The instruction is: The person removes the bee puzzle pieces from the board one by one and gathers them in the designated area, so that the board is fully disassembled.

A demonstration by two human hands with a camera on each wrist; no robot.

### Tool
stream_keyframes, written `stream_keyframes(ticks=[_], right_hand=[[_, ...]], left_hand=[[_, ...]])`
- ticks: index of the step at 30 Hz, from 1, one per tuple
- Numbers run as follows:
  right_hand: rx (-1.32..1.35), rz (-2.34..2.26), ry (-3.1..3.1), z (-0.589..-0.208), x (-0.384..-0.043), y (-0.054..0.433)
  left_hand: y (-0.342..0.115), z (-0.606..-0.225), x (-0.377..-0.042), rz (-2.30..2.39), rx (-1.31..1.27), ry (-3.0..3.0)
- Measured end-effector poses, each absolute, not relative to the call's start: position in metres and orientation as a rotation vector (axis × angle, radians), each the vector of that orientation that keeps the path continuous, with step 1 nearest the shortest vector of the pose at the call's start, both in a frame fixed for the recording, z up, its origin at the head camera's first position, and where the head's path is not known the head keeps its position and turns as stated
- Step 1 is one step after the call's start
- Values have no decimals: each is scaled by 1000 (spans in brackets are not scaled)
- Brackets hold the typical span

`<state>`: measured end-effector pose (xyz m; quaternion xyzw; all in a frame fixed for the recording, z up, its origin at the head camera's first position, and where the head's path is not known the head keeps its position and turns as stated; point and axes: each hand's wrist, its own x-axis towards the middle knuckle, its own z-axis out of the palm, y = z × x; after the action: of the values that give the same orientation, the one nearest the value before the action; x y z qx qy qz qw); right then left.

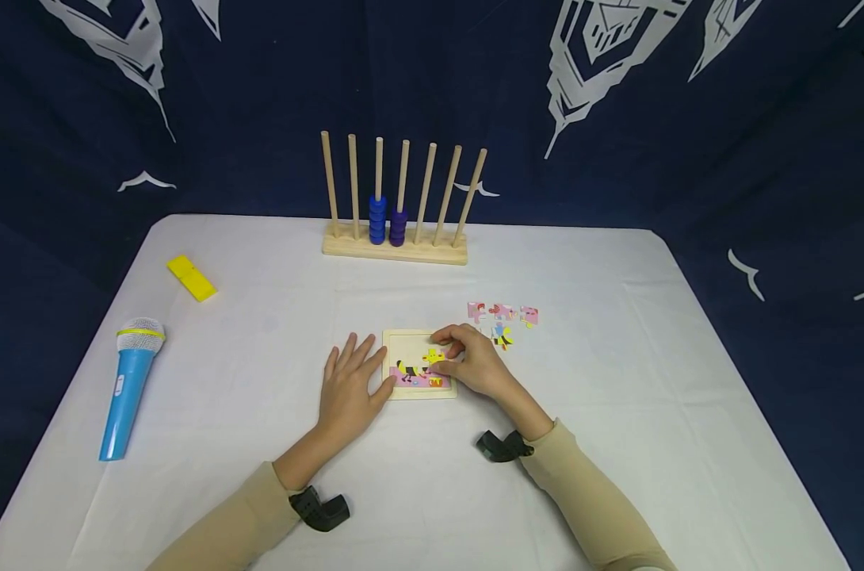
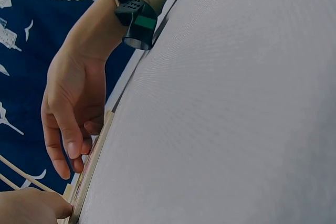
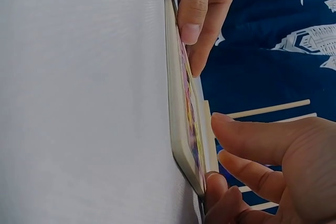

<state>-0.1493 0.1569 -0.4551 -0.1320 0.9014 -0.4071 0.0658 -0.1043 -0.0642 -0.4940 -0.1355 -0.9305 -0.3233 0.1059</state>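
A small wooden puzzle tray (image 1: 396,395) lies flat on the table, its lower part filled with pink and yellow-black picture pieces (image 1: 412,379). My left hand (image 1: 348,396) rests at the tray's left side with fingers spread, its thumb (image 3: 190,31) on the edge. Over the tray's right side is my right hand (image 1: 478,366), fingers loosely bent. In the right wrist view, its thumb and forefinger stand apart with no piece showing between them, and its lower fingers are right at the tray's end. A yellow piece (image 1: 433,355) shows beside its fingertips.
Several loose puzzle pieces (image 1: 502,312) lie beyond my right hand. A wooden peg rack (image 1: 396,251) with blue and purple rings stands at the back. To the left are a blue toy microphone (image 1: 128,396) and a yellow block (image 1: 192,277).
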Motion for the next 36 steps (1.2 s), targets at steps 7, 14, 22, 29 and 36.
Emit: stream_keyframes(ticks=[7,14,22,29,36], right_hand=[[-432,-1195,2747,-458,-148,158],[-490,-1148,2798,-459,-146,156],[-510,-1053,2807,-460,-146,155],[-504,-1024,2802,-459,-146,154],[-497,-1014,2811,-459,-146,153]], left_hand=[[-63,-494,-105,-952,-400,-2741],[-63,-494,-105,-954,-401,-2733],[-63,-493,-103,-955,-402,-2732],[-63,-492,-103,-943,-400,-2731],[-64,-492,-103,-952,-399,-2727]])
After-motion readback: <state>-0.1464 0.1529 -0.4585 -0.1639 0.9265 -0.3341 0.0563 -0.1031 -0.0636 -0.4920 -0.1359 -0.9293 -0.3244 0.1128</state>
